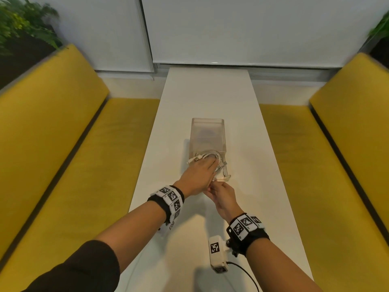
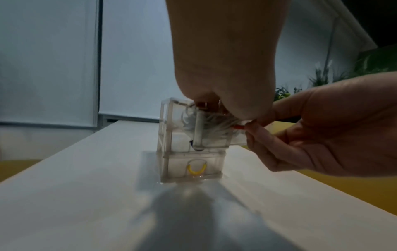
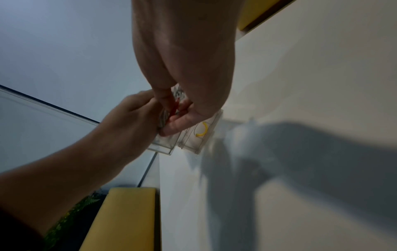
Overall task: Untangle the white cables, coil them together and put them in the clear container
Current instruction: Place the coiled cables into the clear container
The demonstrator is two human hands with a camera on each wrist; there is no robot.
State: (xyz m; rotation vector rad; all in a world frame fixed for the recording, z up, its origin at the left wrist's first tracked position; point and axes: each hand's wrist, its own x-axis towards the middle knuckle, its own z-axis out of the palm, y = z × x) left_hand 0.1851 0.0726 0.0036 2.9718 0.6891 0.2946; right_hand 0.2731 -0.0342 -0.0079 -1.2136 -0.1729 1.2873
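Observation:
A clear container (image 1: 208,131) stands mid-table with its upper drawer (image 1: 223,176) pulled out toward me. A coil of white cables (image 1: 207,156) lies in that drawer. My left hand (image 1: 205,168) lies over the coil with its fingers bent down onto it and holds it. In the left wrist view the cables (image 2: 214,126) show through the drawer wall under my left hand (image 2: 225,95). My right hand (image 1: 213,184) is at the drawer's near end and pinches a thin red strip (image 2: 238,127) beside the coil. The same strip (image 3: 174,106) shows between my right hand's fingers (image 3: 169,100).
The long white table (image 1: 210,91) runs between two yellow benches (image 1: 84,144) (image 1: 315,154). A lower drawer holds a small yellow curved piece (image 2: 196,169). A white tagged device (image 1: 217,257) with a black lead lies at the table's near end. Plants (image 1: 23,24) stand behind the left bench.

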